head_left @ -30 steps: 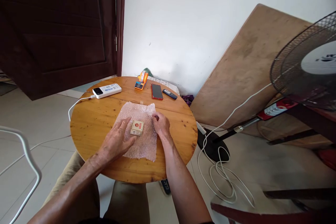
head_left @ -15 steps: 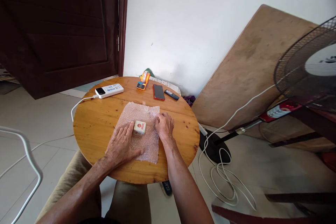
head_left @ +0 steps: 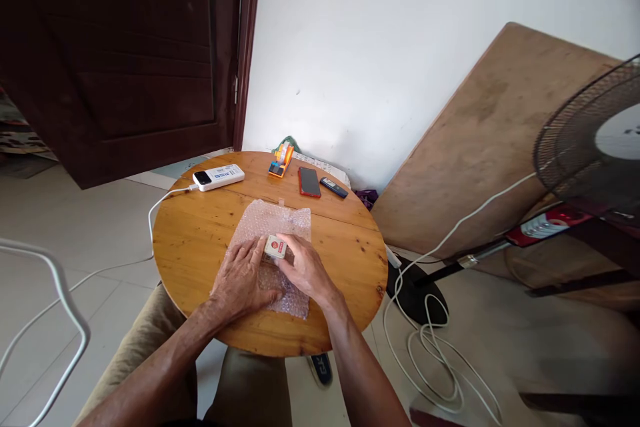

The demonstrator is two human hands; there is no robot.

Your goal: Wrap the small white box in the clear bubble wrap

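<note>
A sheet of bubble wrap (head_left: 295, 303) lies spread on the round wooden table (head_left: 350, 267). On it sits a small white box (head_left: 275, 246) with a red print on its top. My left hand (head_left: 243, 277) rests flat on the wrap's left part, fingers stretched out, their tips beside the box's left side. From the right, my right hand (head_left: 306, 265) has its thumb and fingers on the box. The box's lower part is partly hidden between the hands.
Along the table's far side lie a white power bank (head_left: 220, 177) with a cable, an orange tape dispenser (head_left: 281, 160), a red-edged phone (head_left: 309, 182) and a dark remote-like device (head_left: 333, 187). A standing fan (head_left: 590, 140) and looped cable (head_left: 440, 360) are at right.
My right hand has left the wrap's right edge and moved left onto the box. My left hand stays flat on the wrap. The whole view has shifted slightly.
</note>
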